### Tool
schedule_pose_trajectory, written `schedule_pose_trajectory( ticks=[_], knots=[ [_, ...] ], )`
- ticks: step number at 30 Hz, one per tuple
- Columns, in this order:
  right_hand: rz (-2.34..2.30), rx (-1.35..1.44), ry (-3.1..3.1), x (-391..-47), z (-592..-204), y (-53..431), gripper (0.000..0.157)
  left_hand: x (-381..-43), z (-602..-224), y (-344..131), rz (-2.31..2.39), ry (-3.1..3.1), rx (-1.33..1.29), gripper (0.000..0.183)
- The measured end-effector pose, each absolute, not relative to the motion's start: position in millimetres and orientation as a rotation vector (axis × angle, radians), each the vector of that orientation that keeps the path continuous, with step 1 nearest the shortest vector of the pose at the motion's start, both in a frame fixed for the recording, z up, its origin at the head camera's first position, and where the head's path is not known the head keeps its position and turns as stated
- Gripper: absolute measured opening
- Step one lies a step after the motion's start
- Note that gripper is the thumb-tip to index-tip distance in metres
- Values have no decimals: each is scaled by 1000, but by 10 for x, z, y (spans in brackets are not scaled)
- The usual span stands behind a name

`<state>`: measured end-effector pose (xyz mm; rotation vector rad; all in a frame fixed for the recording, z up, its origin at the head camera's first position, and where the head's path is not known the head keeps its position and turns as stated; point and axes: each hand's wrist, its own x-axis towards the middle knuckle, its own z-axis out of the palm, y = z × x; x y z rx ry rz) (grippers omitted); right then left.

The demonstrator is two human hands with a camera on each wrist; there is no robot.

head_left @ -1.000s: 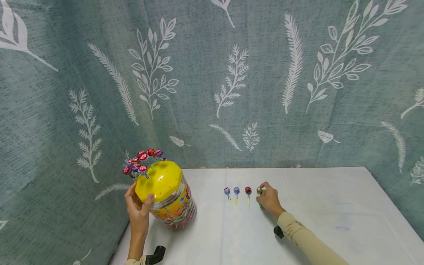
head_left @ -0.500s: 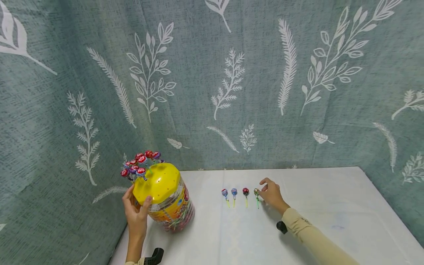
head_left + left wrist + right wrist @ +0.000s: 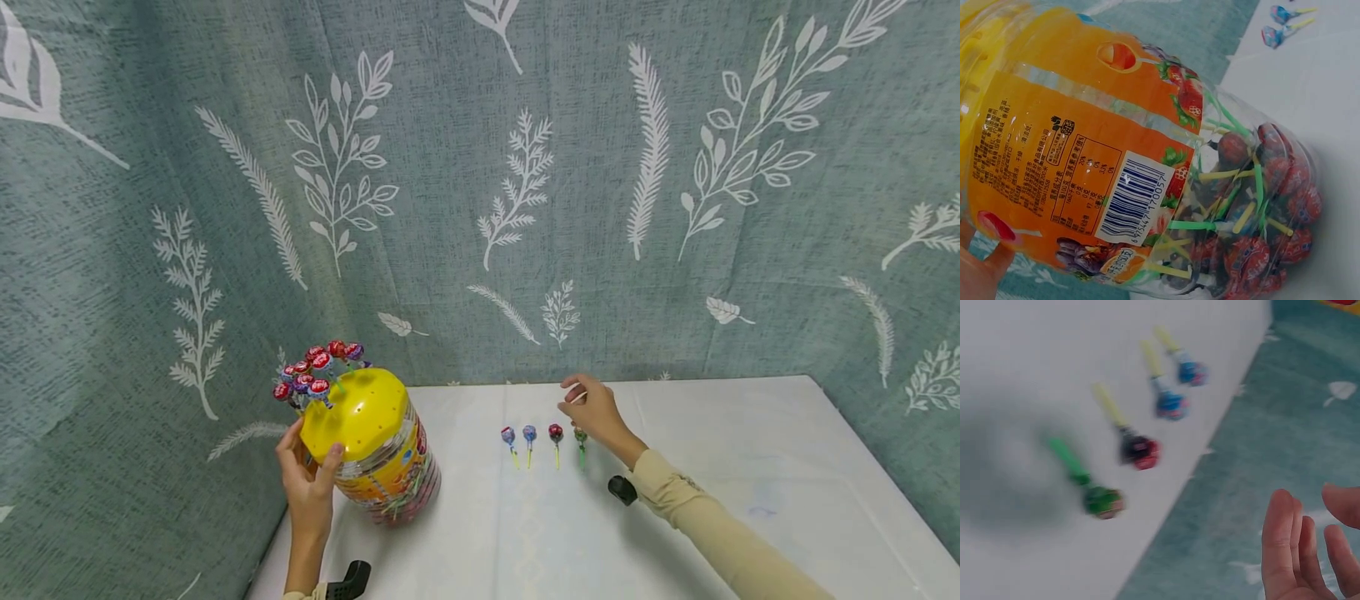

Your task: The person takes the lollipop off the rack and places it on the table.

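Observation:
My left hand [image 3: 309, 479] grips the yellow lid [image 3: 360, 417] of a clear plastic candy jar [image 3: 397, 492], thumb on its near edge and fingers round its left side. In the left wrist view, wrapped lollipops [image 3: 1260, 231] show through the jar's lower part, below an orange label [image 3: 1079, 156]. Several lollipops [image 3: 321, 360] stand in the lid's holes along its far left side. My right hand [image 3: 600, 414] hovers above the table, holding nothing, fingers relaxed. Below it lies a green-stick lollipop [image 3: 1100, 500], beside a dark red one [image 3: 1140, 450] and two blue ones [image 3: 1171, 405].
The white table [image 3: 675, 483] runs back to a green leaf-patterned curtain [image 3: 450, 208], which also hangs along the left side. The loose lollipops lie in a row to the right of the jar, sticks toward the near side.
My right hand has let go of the green-stick lollipop, leaving it at the row's right end, and has risen up and slightly left. The left hand keeps its grip on the jar.

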<state>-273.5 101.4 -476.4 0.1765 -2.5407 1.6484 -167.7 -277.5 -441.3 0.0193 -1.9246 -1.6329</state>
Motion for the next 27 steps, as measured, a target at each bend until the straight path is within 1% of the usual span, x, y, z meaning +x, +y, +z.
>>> schedule_pose_trajectory(
  ticks=[6, 11, 18, 27],
  knots=[
    [1711, 281, -2481, -2713, -4473, 850, 26, -1671, -4405, -2764, -1617, -1936, 39, 66],
    [1765, 379, -2424, -2719, -4324, 747, 25, -1704, -4454, -2807, -1612, -1952, 49, 66],
    [1808, 481, -2354, -2746, -4176, 598, 26, -1810, -4635, -2926, -1594, -1946, 41, 67],
    [1783, 571, -2317, -2757, -4052, 433, 26, -1804, -4652, -2928, -1585, -1940, 30, 66]
  ],
)
